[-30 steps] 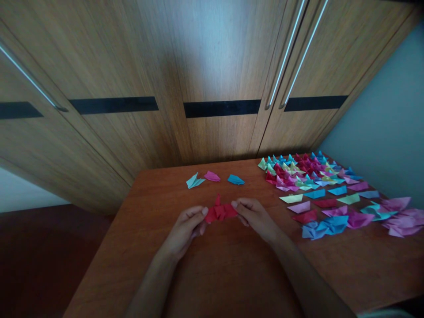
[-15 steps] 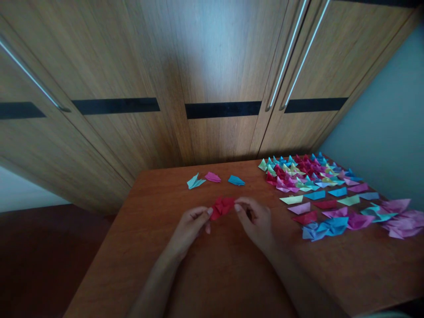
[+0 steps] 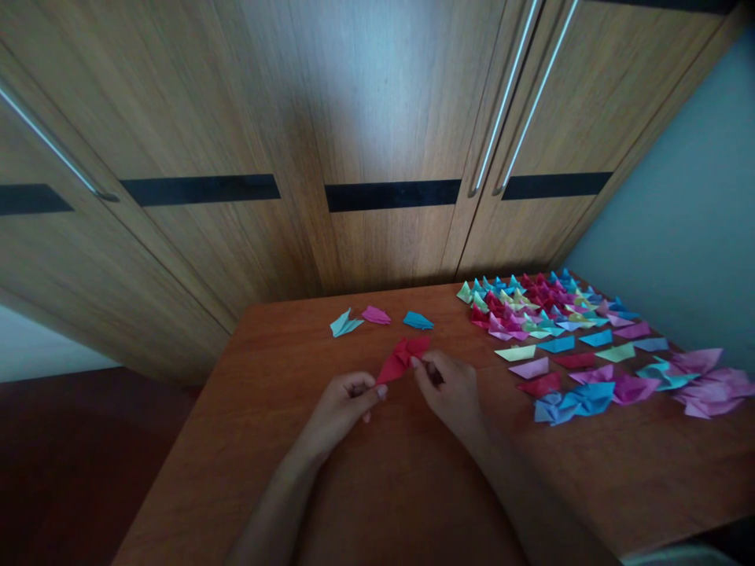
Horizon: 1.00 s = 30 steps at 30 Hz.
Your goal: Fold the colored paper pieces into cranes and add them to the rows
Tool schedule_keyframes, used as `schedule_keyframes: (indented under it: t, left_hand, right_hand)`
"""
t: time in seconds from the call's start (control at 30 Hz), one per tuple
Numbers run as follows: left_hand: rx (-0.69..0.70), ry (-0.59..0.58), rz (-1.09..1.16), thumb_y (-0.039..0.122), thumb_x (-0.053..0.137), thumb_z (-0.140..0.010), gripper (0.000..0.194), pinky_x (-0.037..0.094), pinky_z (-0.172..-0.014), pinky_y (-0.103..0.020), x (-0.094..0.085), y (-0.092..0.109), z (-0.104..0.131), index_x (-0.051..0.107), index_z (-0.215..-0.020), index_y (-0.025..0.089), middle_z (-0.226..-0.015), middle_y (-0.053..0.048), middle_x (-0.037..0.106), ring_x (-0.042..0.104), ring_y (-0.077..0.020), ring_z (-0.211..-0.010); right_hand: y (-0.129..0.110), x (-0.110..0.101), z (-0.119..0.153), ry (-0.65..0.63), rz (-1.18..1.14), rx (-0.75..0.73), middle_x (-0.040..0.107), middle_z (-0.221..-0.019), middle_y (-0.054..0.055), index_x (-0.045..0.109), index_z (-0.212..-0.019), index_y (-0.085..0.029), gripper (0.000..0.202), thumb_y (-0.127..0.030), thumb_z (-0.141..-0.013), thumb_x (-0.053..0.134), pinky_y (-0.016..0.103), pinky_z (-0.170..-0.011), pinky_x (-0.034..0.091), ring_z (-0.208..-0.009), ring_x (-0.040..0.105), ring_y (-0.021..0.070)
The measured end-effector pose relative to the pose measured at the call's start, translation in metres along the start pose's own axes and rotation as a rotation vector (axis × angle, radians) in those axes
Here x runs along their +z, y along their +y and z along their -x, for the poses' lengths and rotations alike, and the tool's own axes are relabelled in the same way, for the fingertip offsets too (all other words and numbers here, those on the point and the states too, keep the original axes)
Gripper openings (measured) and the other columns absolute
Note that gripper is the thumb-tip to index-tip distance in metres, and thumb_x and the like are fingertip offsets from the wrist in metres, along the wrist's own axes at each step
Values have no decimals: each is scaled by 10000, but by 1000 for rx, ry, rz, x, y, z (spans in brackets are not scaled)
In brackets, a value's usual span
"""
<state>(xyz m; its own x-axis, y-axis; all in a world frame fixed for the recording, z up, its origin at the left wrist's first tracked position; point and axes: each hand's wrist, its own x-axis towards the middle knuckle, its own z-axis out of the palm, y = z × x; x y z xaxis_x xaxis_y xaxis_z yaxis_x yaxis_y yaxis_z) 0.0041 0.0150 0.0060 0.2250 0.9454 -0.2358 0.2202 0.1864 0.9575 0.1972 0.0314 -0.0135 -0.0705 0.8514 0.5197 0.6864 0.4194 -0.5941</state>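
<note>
A folded red paper piece is held above the table between both hands, tilted with its right end higher. My left hand pinches its lower left corner between thumb and fingers. My right hand is closed on its lower right edge, thumb towards the paper. Just beyond it lie a light teal folded paper, a pink one and a blue one.
Many colourful folded paper pieces stand in rows at the table's back right. Flat folded strips and a blue crumpled-looking piece lie nearer. Wooden cabinet doors rise behind the brown table; a wall is at right.
The red paper has tilted, its right end now higher. My right hand has shifted from its right tip to its lower edge. The view has moved slightly.
</note>
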Motion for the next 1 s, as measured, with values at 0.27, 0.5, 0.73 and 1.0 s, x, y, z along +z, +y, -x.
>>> schedule_keyframes:
  t: [0.27,0.5,0.73,1.0]
  left_hand:
    - [51,57,-100,487,546,-784,364,298,-506,-209,0,-1,-2,571,-617,164,-501,25,520,445,-122,-503]
    - [44,63,-15,441,594,-753,300,259,-447,-200,2,5,1,601,-635,165,-550,26,543,373,-87,-447]
    - [18,-104,15,469,536,-794,330,296,-434,-192,4,6,3,604,-738,151,-648,-9,598,415,-84,-459]
    - [-29,-169,-97,450,523,-806,303,323,-459,-195,8,2,1,596,-786,156,-675,-3,598,456,-88,-489]
  right_hand:
    - [4,1,-2,-48,38,-4,578,-584,14,587,-745,-201,244,-352,-880,450,235,-547,358,-534,519,124]
    - [3,0,3,-77,97,-49,606,-620,28,593,-771,-204,231,-319,-892,433,244,-568,364,-568,542,133]
    - [-1,-40,28,67,122,-1,647,-673,43,613,-798,-206,158,-281,-871,495,254,-570,416,-583,577,146]
    - [56,-181,108,496,599,278,685,-698,57,677,-898,-211,248,-416,-766,632,267,-531,449,-588,635,177]
